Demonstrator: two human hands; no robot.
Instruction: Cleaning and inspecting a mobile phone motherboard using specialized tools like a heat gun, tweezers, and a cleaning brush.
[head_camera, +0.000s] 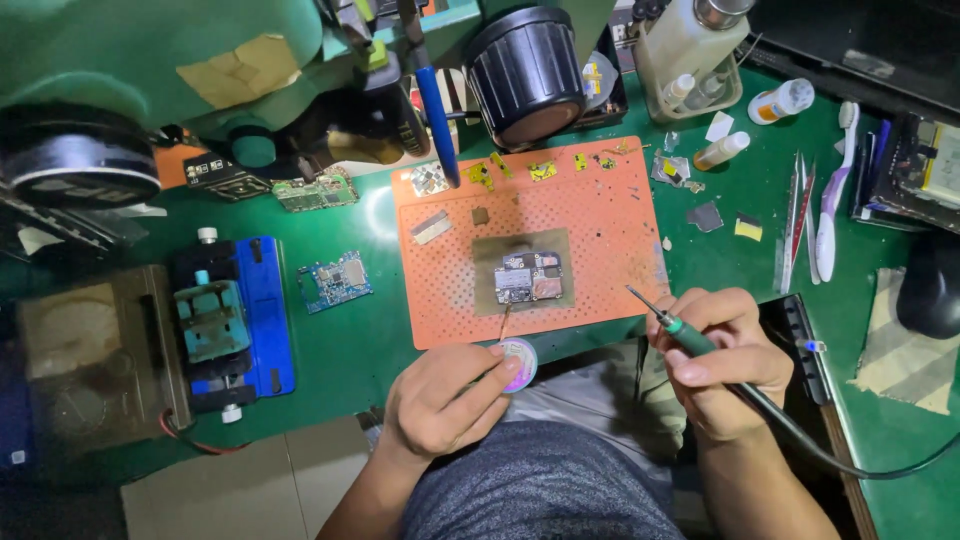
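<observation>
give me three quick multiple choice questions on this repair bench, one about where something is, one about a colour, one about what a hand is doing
1. Where does the small circuit board being worked on lie?
A. on the orange perforated mat
B. in the blue clamp holder
C. on the person's lap

2. What colour is the perforated mat?
A. blue
B. orange
C. white

3. What does the right hand hold?
A. a white toothbrush
B. nothing
C. a soldering iron with a green grip

Answers:
1. A, the board sits on a grey patch in the middle of the mat.
2. B, the mat is orange against the green table.
3. C, the fingers wrap the soldering iron, its tip aimed towards the board, while the left hand holds a small round spool with a strip pointing at the board.
</observation>
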